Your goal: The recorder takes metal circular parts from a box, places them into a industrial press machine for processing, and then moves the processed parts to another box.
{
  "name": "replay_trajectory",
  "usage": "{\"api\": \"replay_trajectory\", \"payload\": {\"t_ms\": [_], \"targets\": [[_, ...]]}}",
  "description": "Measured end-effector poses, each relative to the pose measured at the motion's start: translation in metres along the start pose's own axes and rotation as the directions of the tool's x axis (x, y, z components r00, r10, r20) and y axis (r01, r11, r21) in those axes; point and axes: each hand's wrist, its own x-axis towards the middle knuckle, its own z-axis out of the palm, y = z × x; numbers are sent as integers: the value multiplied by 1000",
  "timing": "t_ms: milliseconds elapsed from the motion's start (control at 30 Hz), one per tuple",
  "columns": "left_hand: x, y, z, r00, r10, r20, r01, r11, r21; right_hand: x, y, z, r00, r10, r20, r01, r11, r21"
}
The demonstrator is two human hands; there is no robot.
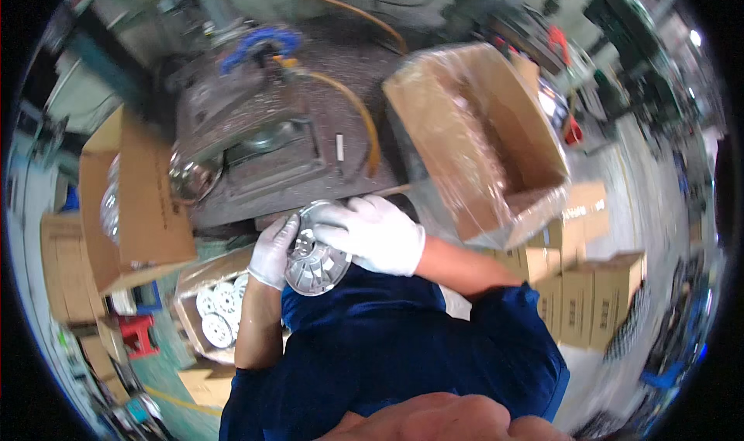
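A round, silvery metal disc with ribs and a hole at its centre [319,272] is held tilted in front of my body, just short of the workbench edge. My left hand [270,256], in a pale glove stained grey at the fingertips, grips its left side with the thumb over the face. Over the upper right of the disc lies my right hand [377,235], also in a white glove, its fingers bent onto the metal. The far rim is partly covered by those fingers.
A dark workbench [353,158] bears a shiny metal bowl-shaped part [195,179], a blue clamp-like piece [262,44] and a yellow hose [353,100]. A plastic-lined carton [434,123] stands right; another carton [159,208] stands left. Below left, a box holds several white discs [218,329].
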Motion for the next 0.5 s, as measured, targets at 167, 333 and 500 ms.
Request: {"api": "replay_trajectory", "payload": {"t_ms": [167, 333, 500], "targets": [[6, 9, 24, 988, -141, -59, 153, 913, 378, -48, 54, -73, 924, 379, 54, -383, 910, 160], [15, 6, 62, 912, -395, 109, 189, 642, 743, -137, 197, -123, 477, 877, -61, -859, 480, 179], [80, -29, 195, 747, -201, 634, -612, 163, 774, -198, 317, -63, 85, 965, 247, -523, -168, 835]]}}
